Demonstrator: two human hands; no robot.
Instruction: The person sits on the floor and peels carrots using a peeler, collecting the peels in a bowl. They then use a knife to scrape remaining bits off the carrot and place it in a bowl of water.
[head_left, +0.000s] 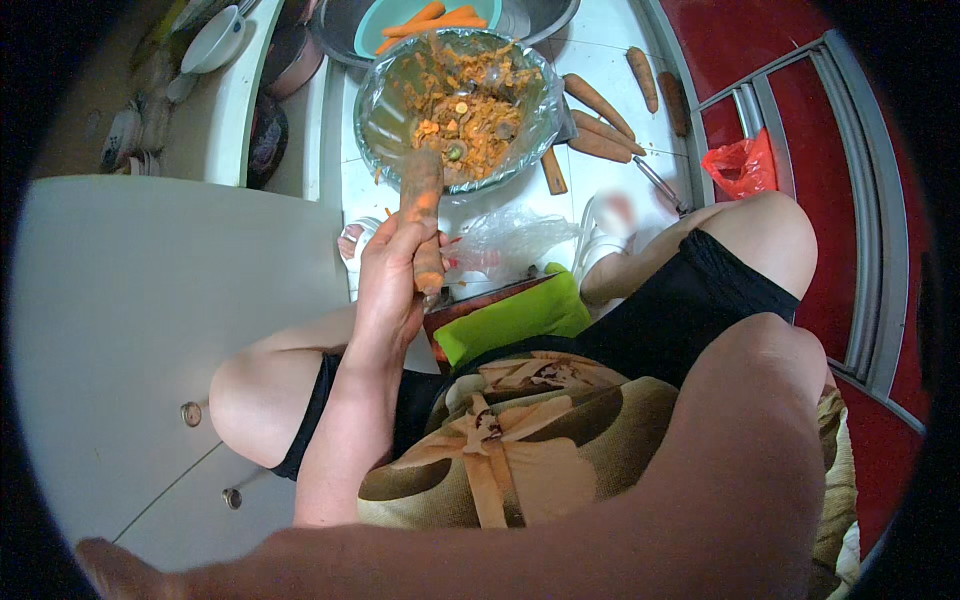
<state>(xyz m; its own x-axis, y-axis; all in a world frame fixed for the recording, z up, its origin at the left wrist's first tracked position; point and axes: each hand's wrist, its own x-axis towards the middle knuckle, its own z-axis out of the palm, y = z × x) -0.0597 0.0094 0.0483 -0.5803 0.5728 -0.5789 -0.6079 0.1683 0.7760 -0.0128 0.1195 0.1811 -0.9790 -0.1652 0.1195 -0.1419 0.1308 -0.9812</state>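
My left hand (401, 244) is closed around a thick, soil-stained carrot (421, 184), with bright orange patches showing on its skin. The carrot's far end reaches over the near rim of a bin lined with clear plastic (367, 139). Orange and brown carrot peelings (469, 124) lie inside that bin. My right forearm crosses the bottom of the view, and my right hand (124, 570) is dark and partly cut off at the lower left, near the grey cabinet. Its fingers cannot be made out.
Peeled carrots (435, 22) fill a teal bowl (365, 34) within a dark basin (334, 34). Several unpeeled carrots (600, 105) lie on the tiles, near a wooden handle (553, 171) and a metal-handled tool (660, 184). A clear plastic bag (517, 236) and green cloth (517, 319) are between my legs.
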